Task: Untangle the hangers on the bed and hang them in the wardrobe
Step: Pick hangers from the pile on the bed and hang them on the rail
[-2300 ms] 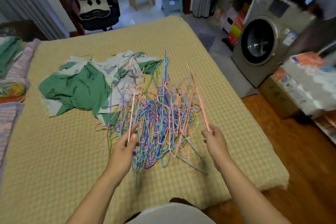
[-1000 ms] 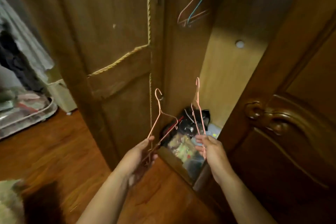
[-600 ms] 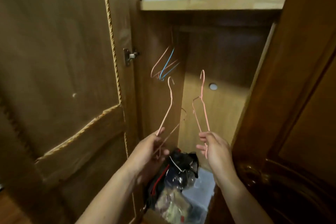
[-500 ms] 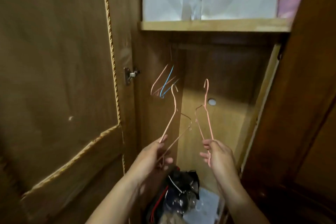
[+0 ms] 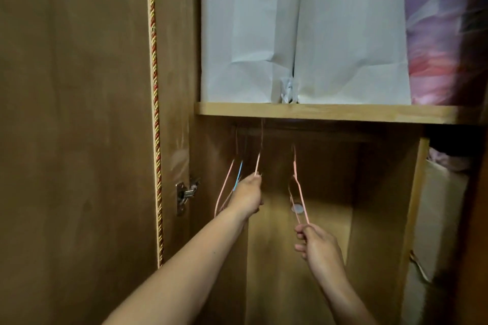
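- Since half a second ago the view has tilted up and both arms have risen: the left hand [image 5: 249, 191] has lifted its pink hanger [image 5: 258, 163] to just under the shelf [image 5: 330, 113], while the right hand [image 5: 318, 244] trails lower.
- The left hand, centre of the frame, is curled round the lower end of that hanger. Its long axis runs nearly straight up; the hook end fades into shadow under the shelf, so I cannot tell whether it has caught the rail [image 5: 303, 132].
- The right hand, lower right of centre, pinches the bottom of a second pink hanger [image 5: 297, 187], also upright, its hook just below the rail.
- The rail lies directly above both hands; the left hand is nearer and looks likely to finish first.
- Left of the left hand, hung hangers [image 5: 229, 182], pink and blue, dangle beside the wardrobe door [image 5: 79, 140].
- White paper bags [image 5: 303, 29] stand on the shelf above.
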A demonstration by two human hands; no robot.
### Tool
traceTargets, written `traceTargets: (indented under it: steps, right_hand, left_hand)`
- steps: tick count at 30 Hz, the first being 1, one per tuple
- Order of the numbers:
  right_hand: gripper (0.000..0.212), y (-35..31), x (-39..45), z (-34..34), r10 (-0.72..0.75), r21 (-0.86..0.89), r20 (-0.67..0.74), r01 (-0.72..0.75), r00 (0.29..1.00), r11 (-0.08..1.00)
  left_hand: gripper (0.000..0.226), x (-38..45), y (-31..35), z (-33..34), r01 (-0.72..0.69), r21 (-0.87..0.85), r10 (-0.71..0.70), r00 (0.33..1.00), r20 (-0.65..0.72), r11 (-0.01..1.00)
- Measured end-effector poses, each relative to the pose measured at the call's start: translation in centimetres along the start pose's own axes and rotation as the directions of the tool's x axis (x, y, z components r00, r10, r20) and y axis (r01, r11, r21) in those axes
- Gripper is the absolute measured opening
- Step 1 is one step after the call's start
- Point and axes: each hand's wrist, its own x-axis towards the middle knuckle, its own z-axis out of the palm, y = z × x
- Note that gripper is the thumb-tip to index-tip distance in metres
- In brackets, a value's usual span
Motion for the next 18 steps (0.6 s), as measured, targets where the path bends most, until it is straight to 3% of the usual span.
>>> traceTargets:
  steps: [6,10,13,18]
  right_hand:
    - [0.027,0.2,2.0,1.1,0.029,-0.011,-0.003,-0.03,1.0,1.0]
    - [0.027,-0.4,2.3,1.2,-0.012,-0.018,0.02,0.013,1.0,1.0]
    - [0.027,-1.0,2.5,1.7,-0.047,-0.019,0.042,0.048,0.998,0.999]
    - [0.03,-1.7,2.0,2.5,-0.099,-0.013,0.052,0.099,0.994,0.995]
  left_hand:
    - [0.031,4.5,-2.3,-0.6,0.137,0.016,-0.136,0.99,-0.041,0.99]
    - [0.039,6.3,-5.0,-0.8,0.156,0.056,-0.149,0.982,-0.12,0.986]
    - [0.041,5.9,-4.7,-1.1,0.145,0.073,-0.139,0.986,-0.091,0.987]
    - [0.062,4.0,-4.3,-2.8,0.127,0.299,-0.135,0.991,0.008,0.946]
